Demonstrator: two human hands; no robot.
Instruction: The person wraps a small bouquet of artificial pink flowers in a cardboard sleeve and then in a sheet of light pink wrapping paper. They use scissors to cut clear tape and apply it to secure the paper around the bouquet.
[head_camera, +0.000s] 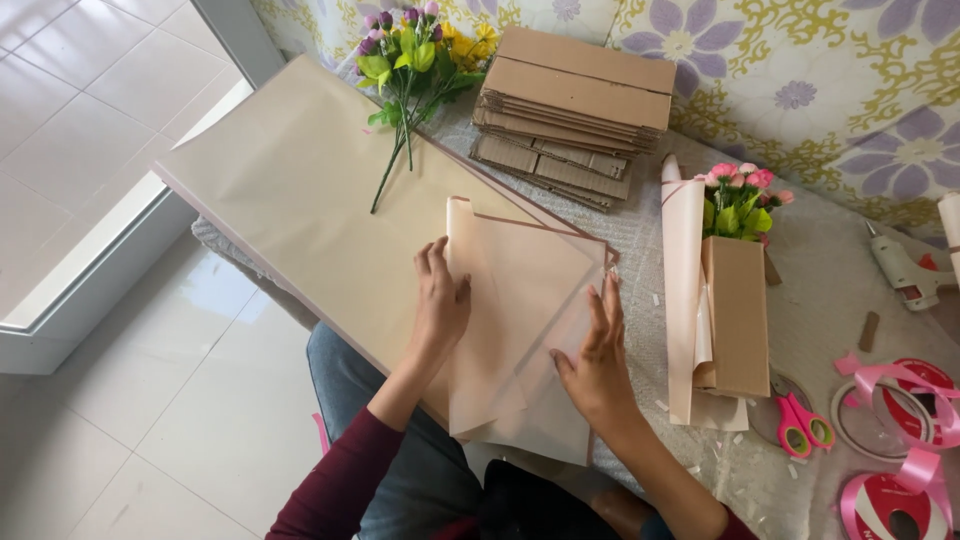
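A folded sheet of pale peach translucent wrapping paper (520, 300) lies on a big stack of beige paper sheets (290, 190). My left hand (438, 300) rests flat on the folded sheet's left edge, fingers apart. At the sheet's right side, my right hand (595, 360) presses down with spread fingers. Neither hand grips anything. A bunch of purple and yellow artificial flowers (410, 60) lies at the far end of the beige stack.
A pile of flattened cardboard boxes (575, 105) sits at the back. To the right stands a cardboard box with pink flowers (738, 300) wrapped in peach paper, pink scissors (800, 420), pink ribbon spools (900, 400) and a glue gun (900, 265). White tiled floor lies left.
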